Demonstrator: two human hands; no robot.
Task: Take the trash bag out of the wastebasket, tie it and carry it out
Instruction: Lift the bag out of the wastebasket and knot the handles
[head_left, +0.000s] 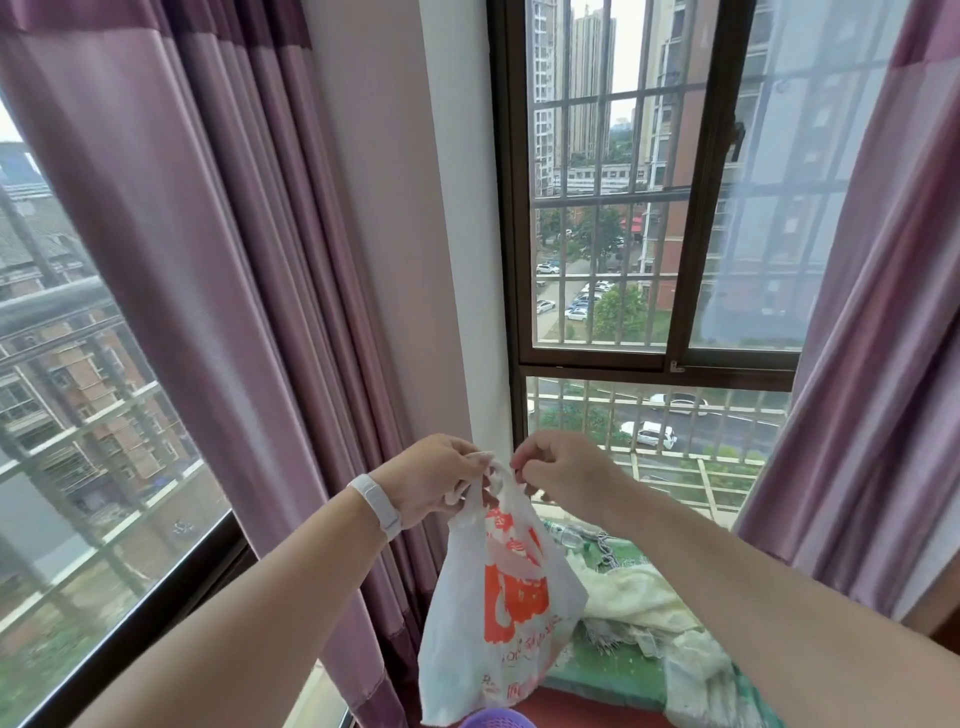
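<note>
A white plastic trash bag (498, 613) with orange-red print hangs in the air in front of me, its bottom just above the purple rim of the wastebasket (496, 719) at the lower edge of the view. My left hand (431, 480), with a white band on the wrist, pinches one handle loop at the bag's top. My right hand (563, 467) pinches the other handle right beside it. The two handles cross between my fingers, and the fingers partly hide whether a knot has formed.
Purple curtains (249, 322) hang at the left and right. A brown-framed window (670, 358) with bars looks onto buildings and a street. On the sill at the lower right lie pale crumpled cloths (644, 603) over a green cover.
</note>
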